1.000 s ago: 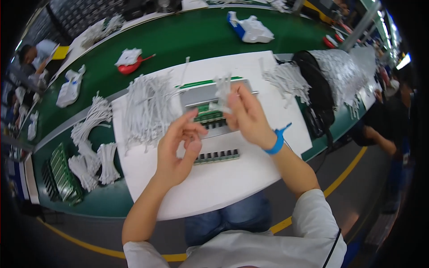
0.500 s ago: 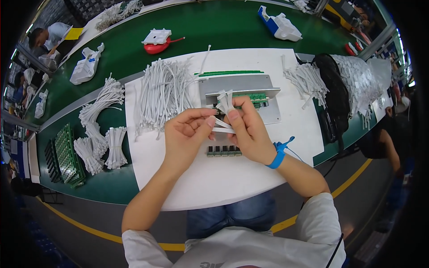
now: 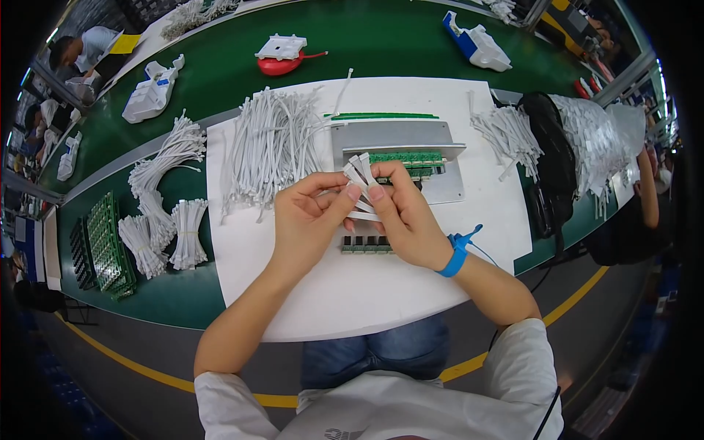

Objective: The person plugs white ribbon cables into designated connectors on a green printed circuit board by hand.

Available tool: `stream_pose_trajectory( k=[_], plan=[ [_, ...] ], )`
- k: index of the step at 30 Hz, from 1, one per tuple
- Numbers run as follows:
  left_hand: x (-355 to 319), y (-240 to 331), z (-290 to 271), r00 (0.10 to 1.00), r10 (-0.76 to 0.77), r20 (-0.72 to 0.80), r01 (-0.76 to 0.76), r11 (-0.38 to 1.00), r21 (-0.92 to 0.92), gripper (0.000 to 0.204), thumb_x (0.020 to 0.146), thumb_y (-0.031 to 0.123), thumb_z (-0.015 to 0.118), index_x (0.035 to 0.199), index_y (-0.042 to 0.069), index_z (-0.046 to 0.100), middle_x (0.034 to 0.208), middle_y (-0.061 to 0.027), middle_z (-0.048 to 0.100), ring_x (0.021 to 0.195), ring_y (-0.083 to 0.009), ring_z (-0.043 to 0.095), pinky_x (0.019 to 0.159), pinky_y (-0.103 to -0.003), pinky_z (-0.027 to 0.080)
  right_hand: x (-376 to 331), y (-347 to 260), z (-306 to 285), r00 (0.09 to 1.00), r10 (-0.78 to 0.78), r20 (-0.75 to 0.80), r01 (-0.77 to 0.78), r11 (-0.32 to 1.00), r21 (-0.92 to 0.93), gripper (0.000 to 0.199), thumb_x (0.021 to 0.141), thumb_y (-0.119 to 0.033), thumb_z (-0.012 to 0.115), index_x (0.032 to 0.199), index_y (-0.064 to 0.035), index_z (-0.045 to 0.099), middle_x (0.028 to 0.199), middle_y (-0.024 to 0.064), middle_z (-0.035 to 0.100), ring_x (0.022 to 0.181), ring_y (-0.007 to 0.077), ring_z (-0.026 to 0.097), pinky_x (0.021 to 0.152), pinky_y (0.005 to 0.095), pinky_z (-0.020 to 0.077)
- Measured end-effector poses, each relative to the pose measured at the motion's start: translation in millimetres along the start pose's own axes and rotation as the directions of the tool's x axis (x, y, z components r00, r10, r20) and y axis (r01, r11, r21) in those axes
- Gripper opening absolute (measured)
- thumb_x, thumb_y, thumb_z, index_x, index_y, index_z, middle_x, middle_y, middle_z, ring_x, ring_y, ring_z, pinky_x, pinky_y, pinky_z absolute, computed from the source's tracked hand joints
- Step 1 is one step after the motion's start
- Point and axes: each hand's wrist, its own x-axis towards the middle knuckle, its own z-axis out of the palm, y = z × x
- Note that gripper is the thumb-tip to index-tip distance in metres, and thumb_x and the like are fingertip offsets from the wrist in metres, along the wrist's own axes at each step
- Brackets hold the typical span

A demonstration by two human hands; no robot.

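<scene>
Head view: two forearms, entering from the lower left and lower right, elbows bent outward, converging at centre frame. Left hand (image 3: 306, 220): fingers curled, thumb and forefinger pinching white cables (image 3: 358, 169). Right hand (image 3: 412, 224): wrist in blue strap (image 3: 456, 259), thumb and forefinger closed on the same cables, ends fanned upward. Cables: at centre frame, before the grey metal fixture (image 3: 441, 192). Board strip (image 3: 365, 248): just below the hands, on white sheet (image 3: 345, 301).

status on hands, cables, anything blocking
Right hand gripping flat white cables; left hand touching them. Silver metal fixture beyond, partly hidden; nothing visibly blocking hands.
</scene>
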Motion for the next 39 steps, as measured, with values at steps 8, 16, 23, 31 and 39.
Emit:
stream_pose_trajectory(
  k=[8, 16, 23, 31, 39],
  plan=[
    [-0.9, -0.3, 1.0, 1.000, -0.024, -0.003, 0.024, 0.999, -0.049, 0.016, 0.089, 0.002, 0.063, 0.102, -0.008, 0.061, 0.090, -0.0108, 0.066, 0.071, -0.0094, 0.062, 0.057, -0.023, 0.052, -0.7, -0.3, -0.8, 0.996, 0.022, -0.083, -0.022, 1.000, -0.002, 0.021, 0.102, -0.020, 0.043, 0.112, -0.0028, 0.039, 0.081, 0.0046, 0.057, 0.071, 0.0059, 0.047, 0.065, 0.0215, 0.0432],
    [-0.8, -3.3, 1.0, 1.000, -0.026, 0.000, 0.026, 0.998, -0.062, 0.019, 0.092, 0.007, 0.061, 0.104, -0.008, 0.060, 0.090, -0.0104, 0.066, 0.073, -0.0109, 0.062, 0.059, -0.025, 0.053, 5.8, 6.7, -2.7, 0.952, -0.306, -0.021, 0.299, 0.942, -0.151, 0.014, 0.098, -0.013, 0.050, 0.104, -0.0013, 0.045, 0.091, 0.0093, 0.061, 0.086, 0.0101, 0.054, 0.077, 0.0260, 0.0441],
    [-2.0, -3.2, 1.8, 1.000, -0.023, -0.005, 0.022, 0.995, -0.100, 0.023, 0.094, 0.011, 0.058, 0.107, -0.008, 0.060, 0.093, -0.0118, 0.066, 0.076, -0.0130, 0.063, 0.061, -0.026, 0.054, 3.0, -1.3, -2.4, 0.987, -0.125, -0.101, 0.111, 0.984, -0.138, 0.013, 0.097, -0.014, 0.051, 0.099, -0.0011, 0.049, 0.089, 0.0114, 0.061, 0.080, 0.0137, 0.054, 0.072, 0.0275, 0.0448],
    [0.4, 1.8, -0.7, 0.999, -0.024, 0.023, 0.025, 0.999, -0.042, 0.021, 0.096, 0.013, 0.056, 0.104, -0.006, 0.060, 0.090, -0.0116, 0.066, 0.075, -0.0134, 0.064, 0.059, -0.026, 0.053, 5.9, 9.8, -4.7, 0.946, -0.316, -0.073, 0.276, 0.903, -0.330, 0.015, 0.098, -0.016, 0.050, 0.098, -0.0014, 0.050, 0.077, 0.0101, 0.057, 0.068, 0.0136, 0.049, 0.060, 0.0299, 0.0419],
    [-0.5, 2.4, -4.8, 0.996, 0.010, 0.093, -0.014, 0.999, 0.042, 0.017, 0.095, 0.009, 0.056, 0.103, -0.006, 0.059, 0.085, -0.0093, 0.065, 0.070, -0.0103, 0.062, 0.058, -0.024, 0.051, 2.4, -1.7, -7.1, 0.992, -0.009, -0.125, 0.001, 0.998, -0.069, 0.023, 0.099, -0.020, 0.047, 0.094, 0.0005, 0.056, 0.079, 0.0050, 0.058, 0.073, 0.0100, 0.049, 0.067, 0.0252, 0.0427]
  ],
)
